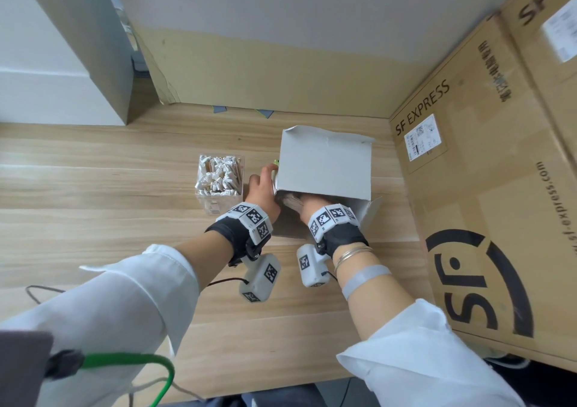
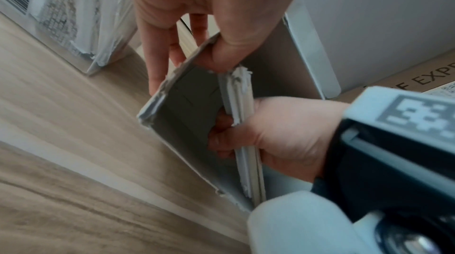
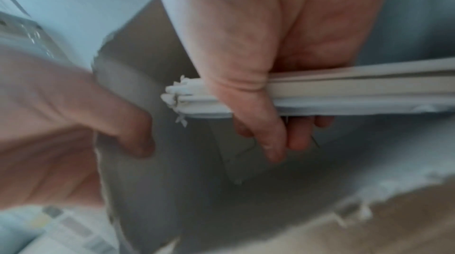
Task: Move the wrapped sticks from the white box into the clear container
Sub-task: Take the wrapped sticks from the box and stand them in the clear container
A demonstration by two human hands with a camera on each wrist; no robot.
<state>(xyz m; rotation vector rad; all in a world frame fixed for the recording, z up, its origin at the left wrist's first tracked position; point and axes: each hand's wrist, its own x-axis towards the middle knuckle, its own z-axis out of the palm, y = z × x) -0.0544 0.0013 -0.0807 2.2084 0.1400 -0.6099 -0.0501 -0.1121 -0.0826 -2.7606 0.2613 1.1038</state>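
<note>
Right hand [image 3: 258,92] inside open white cardboard box [image 1: 324,163], grip clamping bundle of white paper-wrapped sticks [image 3: 344,94]. Left hand [image 2: 197,15] pinching box side wall, steadying it on wooden table [image 1: 125,188]. Advice: lifting bundle level, clearing torn edge, then dropping upright into nearly full clear plastic container [image 1: 220,177] beside box.

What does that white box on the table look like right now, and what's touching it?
The white box is thin white-grey cardboard with torn, ragged edges, standing open on the wooden table right of the clear container. The left hand grips its left wall; the right hand reaches inside, gripping a bundle of wrapped sticks.
</note>
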